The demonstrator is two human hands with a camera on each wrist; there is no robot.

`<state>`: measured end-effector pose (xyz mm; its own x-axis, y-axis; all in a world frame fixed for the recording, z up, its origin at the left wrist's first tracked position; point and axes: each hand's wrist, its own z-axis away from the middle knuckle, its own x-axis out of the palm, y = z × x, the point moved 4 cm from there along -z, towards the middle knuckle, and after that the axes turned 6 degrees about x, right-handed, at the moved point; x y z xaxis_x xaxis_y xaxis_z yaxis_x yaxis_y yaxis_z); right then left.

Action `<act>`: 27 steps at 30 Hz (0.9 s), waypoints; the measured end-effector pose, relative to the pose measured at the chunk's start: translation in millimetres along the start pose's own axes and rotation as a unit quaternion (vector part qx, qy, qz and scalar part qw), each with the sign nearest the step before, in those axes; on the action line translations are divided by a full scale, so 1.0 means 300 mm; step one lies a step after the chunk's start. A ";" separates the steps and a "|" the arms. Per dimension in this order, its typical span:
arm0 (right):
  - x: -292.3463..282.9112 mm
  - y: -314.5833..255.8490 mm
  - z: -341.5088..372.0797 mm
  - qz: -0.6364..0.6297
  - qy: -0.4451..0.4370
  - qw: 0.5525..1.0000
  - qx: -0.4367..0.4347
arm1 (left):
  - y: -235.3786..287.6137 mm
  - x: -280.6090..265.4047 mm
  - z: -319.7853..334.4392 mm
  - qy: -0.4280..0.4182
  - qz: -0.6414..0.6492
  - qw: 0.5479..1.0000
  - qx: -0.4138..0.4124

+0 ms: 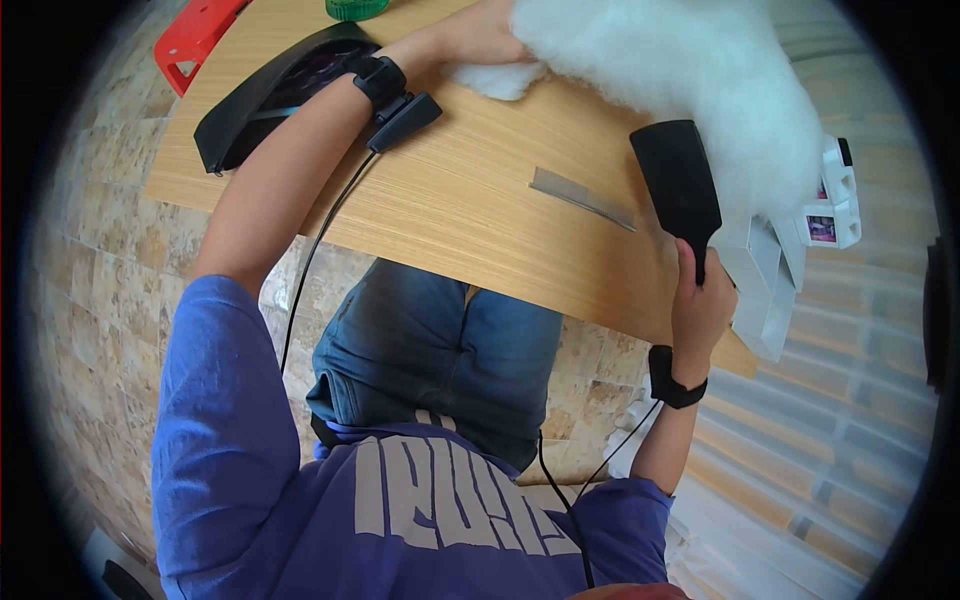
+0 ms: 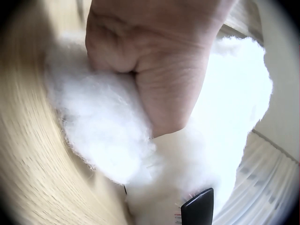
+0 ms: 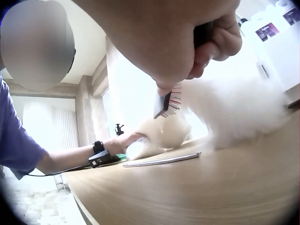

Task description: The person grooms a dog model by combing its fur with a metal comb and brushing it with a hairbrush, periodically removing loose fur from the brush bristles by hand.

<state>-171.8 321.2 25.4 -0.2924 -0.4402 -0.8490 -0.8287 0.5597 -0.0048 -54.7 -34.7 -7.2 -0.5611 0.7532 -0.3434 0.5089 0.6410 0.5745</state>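
Observation:
A large, white, fluffy-coated body [image 1: 690, 70], like a dog's, takes up the far right of the table. My left hand [image 1: 485, 38] grips a fluffy limb [image 2: 105, 126] of it low over the wood; its fingertips are hidden in the fur. In my right hand [image 1: 703, 305] is the handle of a black paddle pin brush [image 1: 678, 175]. The brush's back faces up in the head view, and its pins [image 3: 175, 99] point toward the white coat in the right wrist view. A metal comb [image 1: 580, 198] lies on the table between the hands.
A black open case [image 1: 285, 95] stands by my left forearm on the wooden table [image 1: 440, 220]. Behind it are a green container [image 1: 356, 8] and a red stool [image 1: 200, 40]. White bottles [image 1: 832, 205] stand at the right near the blinds. Cables run from both wrists.

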 end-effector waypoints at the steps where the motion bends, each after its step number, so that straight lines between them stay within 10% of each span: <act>1: -0.015 0.009 0.009 0.014 -0.022 0.999 0.022 | 0.005 0.001 -0.007 -0.003 0.001 1.000 0.002; 27: -0.328 0.153 0.286 0.057 -0.074 0.982 0.163 | -0.006 0.018 0.007 0.001 -0.040 0.999 0.015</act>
<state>-140.2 450.6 63.3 -0.2815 -0.2679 -0.9214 -0.5912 0.8048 -0.0534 -57.4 -31.6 -11.7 -0.6010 0.6998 -0.3860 0.4818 0.7026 0.5236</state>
